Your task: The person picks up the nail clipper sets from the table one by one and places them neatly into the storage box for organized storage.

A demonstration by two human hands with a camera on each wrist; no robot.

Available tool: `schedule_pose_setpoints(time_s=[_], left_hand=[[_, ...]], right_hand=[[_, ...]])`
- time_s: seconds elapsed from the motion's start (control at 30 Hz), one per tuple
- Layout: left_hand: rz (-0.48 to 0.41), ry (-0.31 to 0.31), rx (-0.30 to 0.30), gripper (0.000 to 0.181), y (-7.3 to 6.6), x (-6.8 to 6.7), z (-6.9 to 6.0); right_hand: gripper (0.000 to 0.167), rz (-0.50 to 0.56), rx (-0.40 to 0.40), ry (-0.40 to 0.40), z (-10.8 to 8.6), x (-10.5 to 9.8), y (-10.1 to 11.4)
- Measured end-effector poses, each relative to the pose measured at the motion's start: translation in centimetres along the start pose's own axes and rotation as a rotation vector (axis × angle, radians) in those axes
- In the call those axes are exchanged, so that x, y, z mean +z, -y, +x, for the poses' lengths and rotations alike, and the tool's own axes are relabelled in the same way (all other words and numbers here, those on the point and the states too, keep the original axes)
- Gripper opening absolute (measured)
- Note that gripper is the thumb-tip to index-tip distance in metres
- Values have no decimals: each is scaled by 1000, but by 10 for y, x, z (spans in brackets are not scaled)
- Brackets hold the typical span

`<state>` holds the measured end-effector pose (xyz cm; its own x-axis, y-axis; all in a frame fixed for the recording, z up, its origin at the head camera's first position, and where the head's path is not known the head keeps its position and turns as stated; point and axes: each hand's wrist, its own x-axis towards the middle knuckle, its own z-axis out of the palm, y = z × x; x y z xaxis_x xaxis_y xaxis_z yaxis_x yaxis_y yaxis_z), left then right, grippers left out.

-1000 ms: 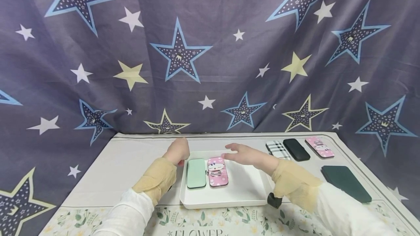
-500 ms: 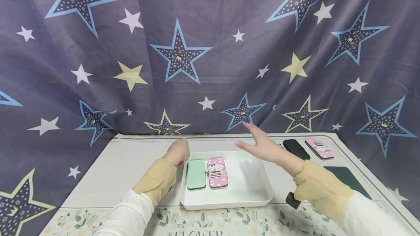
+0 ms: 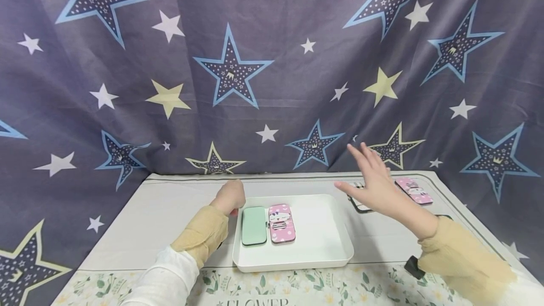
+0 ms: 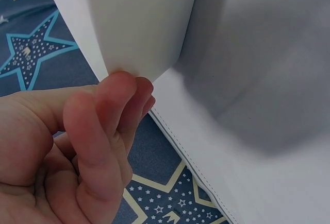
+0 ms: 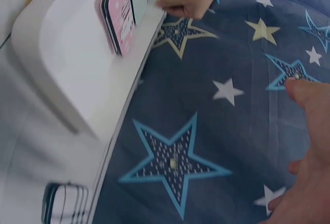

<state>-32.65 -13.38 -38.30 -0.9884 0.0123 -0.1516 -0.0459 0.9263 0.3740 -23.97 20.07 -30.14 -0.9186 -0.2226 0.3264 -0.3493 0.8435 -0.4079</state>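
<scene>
A white rectangular tray (image 3: pixel 320 230) lies on the table, holding a slim mint-green case (image 3: pixel 254 225) and a pink cartoon-cat case (image 3: pixel 282 223) side by side in its left half. At its back left corner my left hand (image 3: pixel 229 197) pinches the edge with curled fingers; the left wrist view has those fingertips (image 4: pixel 116 82) against the tray wall (image 4: pixel 144 23). My right hand (image 3: pixel 378 188), fingers spread and holding nothing, hovers right of the tray over a black-and-white plaid case (image 3: pixel 359 206), partly covering it. The right wrist view also has this plaid case (image 5: pixel 67 203).
Another pink case (image 3: pixel 414 191) lies at the table's back right. The right hand and forearm hide the black case and nearly all of the dark green flat item. A star-patterned curtain (image 3: pixel 229 122) hangs behind the table's back edge.
My right hand has moved from above the tray, near the pink case, rightward to above the plaid case, its fingers spreading. The left hand and the tray have stayed put.
</scene>
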Motion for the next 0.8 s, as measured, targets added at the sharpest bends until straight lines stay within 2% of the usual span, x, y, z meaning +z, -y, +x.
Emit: schedule_pose_setpoints(time_s=[0.3, 0.63, 0.8], left_hand=[[12, 2, 8, 18, 0, -2, -1], [14, -2, 17, 19, 1, -2, -1], [19, -6, 14, 20, 1, -1, 0]], right_hand=[[102, -82, 31, -100, -19, -28, -36], [101, -122, 206, -110, -54, -32, -98], [103, -152, 261, -101, -66, -32, -125]])
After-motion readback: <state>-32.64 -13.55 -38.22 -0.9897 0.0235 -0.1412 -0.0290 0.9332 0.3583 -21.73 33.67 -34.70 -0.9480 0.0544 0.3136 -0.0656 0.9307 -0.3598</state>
